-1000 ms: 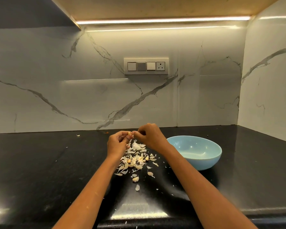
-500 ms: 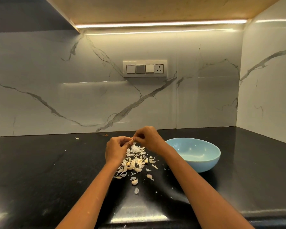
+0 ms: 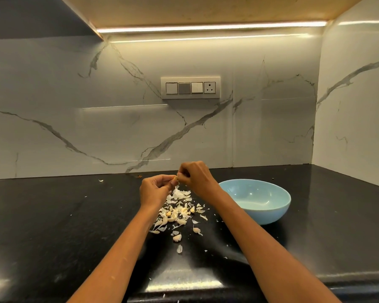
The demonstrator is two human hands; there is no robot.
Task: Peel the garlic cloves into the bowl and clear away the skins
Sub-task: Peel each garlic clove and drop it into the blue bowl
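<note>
My left hand [image 3: 154, 190] and my right hand [image 3: 195, 178] meet above the black counter, both pinching one small garlic clove [image 3: 175, 177] between their fingertips; most of the clove is hidden by the fingers. Under the hands lies a scattered pile of garlic cloves and papery white skins [image 3: 177, 212]. A light blue bowl [image 3: 269, 212] stands on the counter just right of my right wrist, and nothing is visible inside it.
The black counter [image 3: 53, 215] runs to a marble back wall and a side wall at the right. A stray skin scrap [image 3: 100, 180] lies at the back left. A switch panel [image 3: 190, 87] sits on the back wall. The counter's front edge is near my elbows.
Both hands stay joined on the clove, fingers shifting slightly; the right hand has lifted a little. The view has tilted a bit. The pile and bowl have not moved.
</note>
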